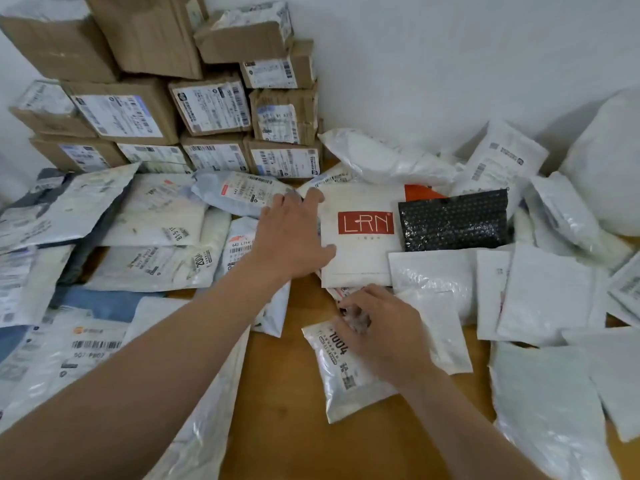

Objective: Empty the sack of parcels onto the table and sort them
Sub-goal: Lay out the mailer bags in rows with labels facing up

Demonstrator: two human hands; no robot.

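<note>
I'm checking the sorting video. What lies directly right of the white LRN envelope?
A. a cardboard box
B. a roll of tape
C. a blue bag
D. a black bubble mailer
D: the black bubble mailer lies against the right edge of the LRN envelope; the cardboard boxes are stacked at the back left.

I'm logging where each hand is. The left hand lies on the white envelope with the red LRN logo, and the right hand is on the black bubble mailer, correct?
Not quite. In the head view the right hand is on the small white parcel marked 1004, not the black bubble mailer, which is untouched. The left hand does lie on the LRN envelope.
</note>
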